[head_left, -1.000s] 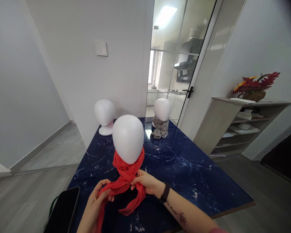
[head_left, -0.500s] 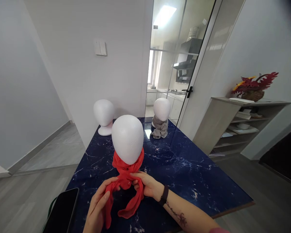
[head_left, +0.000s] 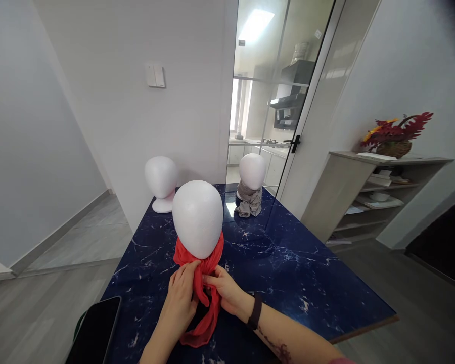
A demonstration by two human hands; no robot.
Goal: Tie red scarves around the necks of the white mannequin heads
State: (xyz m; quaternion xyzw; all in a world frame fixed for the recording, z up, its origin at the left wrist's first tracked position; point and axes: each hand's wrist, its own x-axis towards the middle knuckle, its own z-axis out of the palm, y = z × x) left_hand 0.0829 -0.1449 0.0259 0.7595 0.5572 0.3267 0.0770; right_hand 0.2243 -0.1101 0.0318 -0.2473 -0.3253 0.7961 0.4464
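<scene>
- Head view, lower centre: the red scarf (head_left: 209,323) wraps the neck of the front white foam head (head_left: 197,217), its ends gathered below the chin.
- Left hand (head_left: 180,290), lower centre: fingers curled closed on the scarf just under the chin, fingertips partly hidden.
- Right hand (head_left: 229,292), just right of it: thumb and fingers pinched together on the scarf.
- Lower left: a dark phone (head_left: 94,331) lies on the blue marbled table (head_left: 280,283).
- Centre right: a grey scarf (head_left: 249,199) circles another foam head (head_left: 252,171).

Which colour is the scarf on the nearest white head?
The scarf is red, clearest in the head view.
</scene>
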